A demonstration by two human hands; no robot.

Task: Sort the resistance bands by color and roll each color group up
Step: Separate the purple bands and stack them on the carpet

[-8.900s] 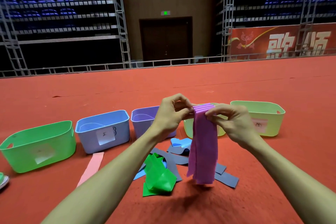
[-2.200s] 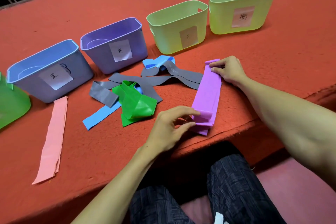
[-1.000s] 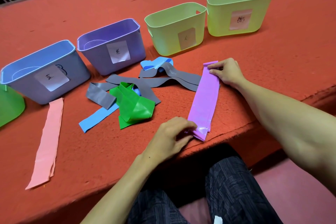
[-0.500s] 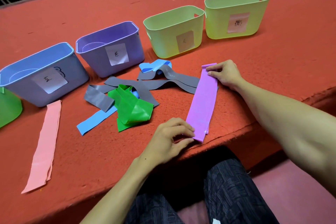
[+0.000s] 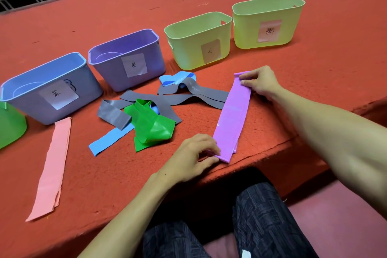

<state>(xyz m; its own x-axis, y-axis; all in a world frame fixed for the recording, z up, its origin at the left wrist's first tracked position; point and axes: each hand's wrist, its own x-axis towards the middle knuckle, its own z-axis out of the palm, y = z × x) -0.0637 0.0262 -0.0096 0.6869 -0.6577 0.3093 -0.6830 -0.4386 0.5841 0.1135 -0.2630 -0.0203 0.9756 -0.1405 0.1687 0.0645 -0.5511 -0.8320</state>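
Purple band stack [image 5: 232,117] flat on red carpet [image 5: 314,65], left hand [image 5: 192,157] and right hand [image 5: 260,82] at its ends

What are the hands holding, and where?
The purple bands, lying flat on the red surface: the left hand pinches the near end, the right hand presses the far end.
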